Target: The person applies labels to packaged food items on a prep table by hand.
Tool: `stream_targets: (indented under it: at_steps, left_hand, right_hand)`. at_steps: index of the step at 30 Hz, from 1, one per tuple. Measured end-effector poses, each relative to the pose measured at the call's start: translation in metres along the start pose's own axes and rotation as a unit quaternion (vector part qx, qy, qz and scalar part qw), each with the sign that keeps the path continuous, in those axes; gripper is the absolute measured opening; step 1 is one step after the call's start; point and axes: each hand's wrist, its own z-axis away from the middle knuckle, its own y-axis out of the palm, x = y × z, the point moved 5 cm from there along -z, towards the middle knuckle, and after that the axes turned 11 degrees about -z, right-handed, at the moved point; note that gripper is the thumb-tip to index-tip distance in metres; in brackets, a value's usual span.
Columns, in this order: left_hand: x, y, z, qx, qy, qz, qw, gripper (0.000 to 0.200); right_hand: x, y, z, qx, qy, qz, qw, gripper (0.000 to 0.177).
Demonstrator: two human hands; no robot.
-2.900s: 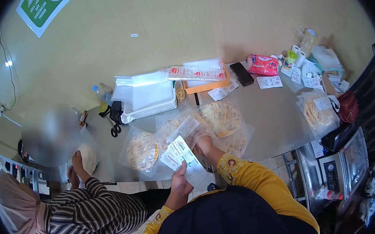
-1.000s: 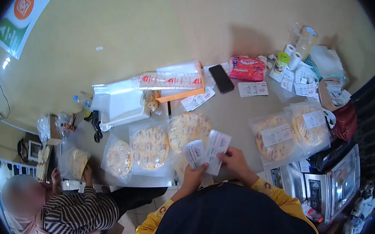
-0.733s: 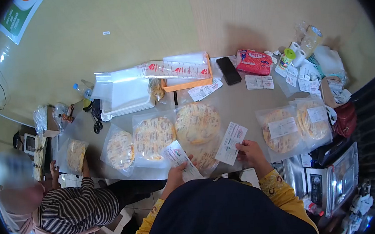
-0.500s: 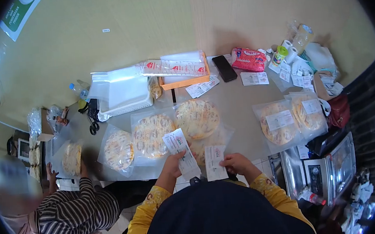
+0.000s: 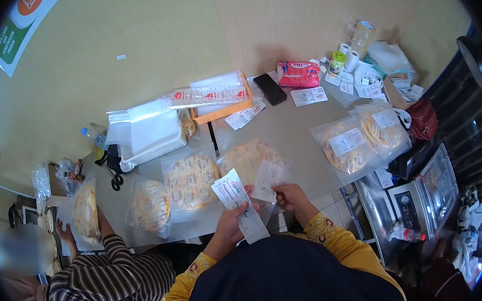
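My left hand point(image 5: 231, 224) is closed on a stack of printed labels point(image 5: 237, 199) just in front of my body. In my right hand point(image 5: 292, 196), a single label point(image 5: 267, 180) is pinched at its corner, over the near edge of a bagged pizza point(image 5: 248, 154). To the left of it lie another bagged pizza point(image 5: 192, 180) and a smaller one point(image 5: 149, 205). Two bagged pizzas on the right, one point(image 5: 342, 156) partly under the other point(image 5: 387, 136), each carry a white label.
A co-worker in a striped sleeve holds a bagged pizza point(image 5: 86, 213) at the left. Along the back are a white tray point(image 5: 152, 149), an orange basket point(image 5: 223, 113), a phone point(image 5: 270, 88), a pink pack point(image 5: 298, 74) and scissors point(image 5: 117, 179). A metal machine point(image 5: 409, 207) stands at the right.
My right hand has moved the single label up and away from me, tilting it over the pizza. The co-worker's bagged pizza is now more upright. The camera view has shifted.
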Motion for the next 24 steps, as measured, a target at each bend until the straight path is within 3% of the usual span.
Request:
stream_targets:
  at_steps: [3,6,9,11,13,15,18,21,24]
  left_hand:
    - [0.005,0.017,0.008,0.001,-0.020,-0.039,0.999,0.050]
    - [0.009,0.035,0.013,-0.010,-0.041,-0.032,0.999,0.052]
    - [0.014,0.039,0.013,-0.031,-0.039,-0.024,0.998,0.052]
    - [0.018,0.036,0.011,-0.044,-0.032,-0.011,0.998,0.050]
    - [0.023,0.031,0.008,-0.053,-0.023,0.020,0.998,0.046]
    - [0.024,0.033,0.009,-0.067,-0.014,0.024,0.997,0.046]
    - [0.029,0.028,0.008,-0.097,-0.006,0.018,0.995,0.048]
    - [0.037,0.020,0.009,-0.103,-0.014,0.047,0.993,0.049]
    - [0.034,0.026,0.007,-0.087,-0.012,0.064,0.994,0.051]
  right_hand:
    - [-0.004,-0.005,-0.009,-0.012,-0.088,-0.103,0.991,0.011]
    - [0.010,0.028,0.002,0.016,-0.131,-0.085,0.988,0.014]
    - [0.010,0.040,-0.030,-0.010,-0.092,-0.154,0.984,0.013]
    - [-0.008,0.023,-0.104,0.071,-0.157,0.115,0.978,0.014]
    - [-0.009,0.025,-0.112,0.080,-0.123,0.178,0.973,0.017]
    - [0.014,0.053,-0.050,0.019,0.006,0.037,0.999,0.023]
    - [0.017,0.040,-0.024,0.078,0.050,0.056,0.994,0.032]
    - [0.019,0.030,0.010,0.221,0.092,0.000,0.971,0.033]
    - [0.028,0.033,0.035,0.303,0.075,-0.089,0.946,0.031]
